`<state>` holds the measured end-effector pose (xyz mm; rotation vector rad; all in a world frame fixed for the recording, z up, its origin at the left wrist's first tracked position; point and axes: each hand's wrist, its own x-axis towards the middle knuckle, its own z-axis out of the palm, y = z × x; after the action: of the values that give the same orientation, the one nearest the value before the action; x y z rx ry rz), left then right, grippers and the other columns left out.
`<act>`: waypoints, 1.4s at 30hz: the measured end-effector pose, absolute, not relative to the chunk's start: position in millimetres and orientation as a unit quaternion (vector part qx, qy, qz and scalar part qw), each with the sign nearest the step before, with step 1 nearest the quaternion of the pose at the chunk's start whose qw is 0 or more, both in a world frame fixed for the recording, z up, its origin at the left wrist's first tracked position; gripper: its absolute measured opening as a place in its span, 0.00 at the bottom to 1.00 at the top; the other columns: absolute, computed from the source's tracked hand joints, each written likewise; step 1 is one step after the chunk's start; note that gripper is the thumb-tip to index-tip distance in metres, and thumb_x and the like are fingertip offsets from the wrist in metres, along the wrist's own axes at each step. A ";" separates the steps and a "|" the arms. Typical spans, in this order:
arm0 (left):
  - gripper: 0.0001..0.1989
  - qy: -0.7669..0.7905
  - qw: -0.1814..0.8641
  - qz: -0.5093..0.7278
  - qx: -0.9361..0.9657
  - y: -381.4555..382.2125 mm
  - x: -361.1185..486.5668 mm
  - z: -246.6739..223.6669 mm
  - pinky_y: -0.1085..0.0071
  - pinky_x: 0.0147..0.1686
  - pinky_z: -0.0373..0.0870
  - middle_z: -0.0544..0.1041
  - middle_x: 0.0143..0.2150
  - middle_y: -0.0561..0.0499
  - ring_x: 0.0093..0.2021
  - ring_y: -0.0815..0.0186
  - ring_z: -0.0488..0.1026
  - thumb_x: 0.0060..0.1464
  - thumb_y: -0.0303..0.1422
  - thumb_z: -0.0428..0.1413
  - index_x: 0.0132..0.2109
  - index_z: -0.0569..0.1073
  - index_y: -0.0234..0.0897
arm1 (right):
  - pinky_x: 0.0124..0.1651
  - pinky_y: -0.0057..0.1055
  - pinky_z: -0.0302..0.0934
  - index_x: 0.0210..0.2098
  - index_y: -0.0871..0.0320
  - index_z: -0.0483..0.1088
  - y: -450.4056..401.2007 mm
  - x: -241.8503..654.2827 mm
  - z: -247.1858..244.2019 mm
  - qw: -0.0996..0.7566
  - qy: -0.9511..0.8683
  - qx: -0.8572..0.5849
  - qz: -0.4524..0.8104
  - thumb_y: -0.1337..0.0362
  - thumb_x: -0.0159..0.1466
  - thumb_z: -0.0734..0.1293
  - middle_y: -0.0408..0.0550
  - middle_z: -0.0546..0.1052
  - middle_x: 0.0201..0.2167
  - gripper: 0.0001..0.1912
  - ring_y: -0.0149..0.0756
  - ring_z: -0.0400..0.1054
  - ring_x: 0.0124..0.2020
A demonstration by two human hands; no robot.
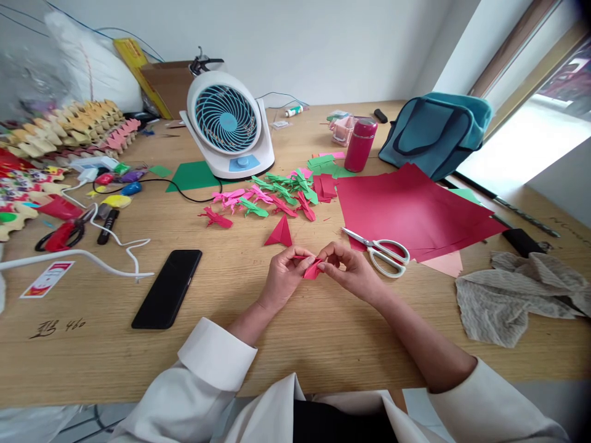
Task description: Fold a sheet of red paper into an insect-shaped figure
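A small folded piece of red paper (312, 269) is pinched between both hands, just above the wooden table. My left hand (287, 275) grips its left side between thumb and fingers. On the other side, my right hand (346, 269) holds it by thumb and fingertips. Just beyond the hands lies a red paper triangle (279, 232) with folds in it. Farther back, several folded paper figures (277, 191) in green, pink and red form a loose pile. White-handled scissors (388, 253) rest right of my right hand, their blades partly over red paper sheets (406, 209).
A black phone (167, 289) lies to the left. Behind the paper figures stands a white fan (228, 123). A red flask (361, 145) and a blue bag (434, 132) are at the back right. A crumpled cloth (512, 295) lies right; a white cable (83, 253) crosses the left.
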<state>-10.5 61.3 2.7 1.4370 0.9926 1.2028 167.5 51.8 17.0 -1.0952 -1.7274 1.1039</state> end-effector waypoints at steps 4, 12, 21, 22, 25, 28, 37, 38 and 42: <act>0.06 0.402 0.497 0.496 0.588 62.7 -11.2 2.1 0.73 0.37 0.70 0.78 0.30 0.53 0.33 0.69 0.73 0.53 0.34 0.61 0.32 0.77 0.36 | 0.32 0.29 0.56 0.35 0.58 0.72 51.9 168.7 17.9 0.408 -0.683 -0.425 0.430 0.55 0.64 0.68 0.43 0.72 0.29 0.12 0.29 0.60 0.27; 0.06 0.373 0.533 0.471 0.595 65.0 -15.8 5.8 0.69 0.42 0.73 0.81 0.34 0.51 0.37 0.65 0.77 0.52 0.35 0.62 0.33 0.79 0.37 | 0.35 0.30 0.57 0.35 0.57 0.71 53.8 175.0 18.5 0.411 -0.699 -0.415 0.414 0.57 0.64 0.68 0.43 0.72 0.30 0.09 0.31 0.61 0.30; 0.09 0.366 0.480 0.475 0.640 65.3 -20.2 10.2 0.66 0.48 0.74 0.80 0.44 0.47 0.45 0.63 0.77 0.57 0.33 0.58 0.45 0.78 0.37 | 0.41 0.33 0.62 0.35 0.57 0.71 54.3 177.5 21.0 0.420 -0.702 -0.426 0.386 0.59 0.65 0.67 0.45 0.74 0.31 0.08 0.34 0.67 0.34; 0.09 0.368 0.461 0.491 0.642 64.7 -20.7 10.6 0.66 0.48 0.74 0.79 0.44 0.47 0.45 0.64 0.77 0.59 0.33 0.56 0.45 0.77 0.37 | 0.41 0.33 0.63 0.35 0.57 0.71 54.4 177.1 20.2 0.422 -0.694 -0.431 0.392 0.58 0.65 0.67 0.45 0.75 0.31 0.08 0.34 0.68 0.34; 0.07 0.381 0.335 0.520 0.687 62.2 -23.2 13.5 0.65 0.50 0.72 0.77 0.43 0.46 0.46 0.64 0.74 0.63 0.32 0.52 0.41 0.75 0.37 | 0.40 0.34 0.65 0.35 0.58 0.70 54.9 176.4 17.5 0.432 -0.664 -0.447 0.416 0.57 0.66 0.67 0.47 0.76 0.31 0.10 0.35 0.71 0.33; 0.05 0.391 0.175 0.487 0.761 60.3 -25.4 16.0 0.63 0.49 0.70 0.75 0.39 0.48 0.44 0.63 0.72 0.61 0.31 0.55 0.39 0.76 0.39 | 0.41 0.35 0.67 0.35 0.58 0.70 55.3 176.2 15.7 0.441 -0.647 -0.454 0.425 0.56 0.65 0.67 0.47 0.76 0.32 0.11 0.35 0.72 0.34; 0.02 0.386 0.194 0.452 0.780 61.8 -20.8 6.2 0.68 0.40 0.70 0.76 0.34 0.51 0.36 0.66 0.73 0.60 0.29 0.57 0.39 0.75 0.38 | 0.40 0.34 0.67 0.34 0.57 0.70 56.9 175.4 9.8 0.446 -0.658 -0.458 0.399 0.56 0.65 0.67 0.46 0.76 0.31 0.11 0.35 0.70 0.33; 0.02 0.387 0.217 0.459 0.770 61.9 -20.0 5.2 0.70 0.38 0.70 0.76 0.34 0.51 0.36 0.67 0.73 0.59 0.29 0.57 0.39 0.75 0.38 | 0.39 0.34 0.67 0.34 0.57 0.70 57.2 175.5 8.7 0.448 -0.660 -0.460 0.390 0.56 0.65 0.67 0.46 0.76 0.30 0.10 0.34 0.70 0.32; 0.02 0.394 0.258 0.473 0.745 61.9 -18.5 2.9 0.72 0.36 0.69 0.75 0.33 0.51 0.34 0.68 0.72 0.58 0.28 0.58 0.37 0.76 0.37 | 0.39 0.33 0.65 0.34 0.57 0.70 57.4 175.7 6.8 0.446 -0.666 -0.461 0.380 0.59 0.65 0.67 0.45 0.75 0.30 0.08 0.34 0.69 0.32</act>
<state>-18.5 61.9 2.9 2.0194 1.0682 1.2841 175.7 57.4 6.8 -1.1430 -1.6503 0.9403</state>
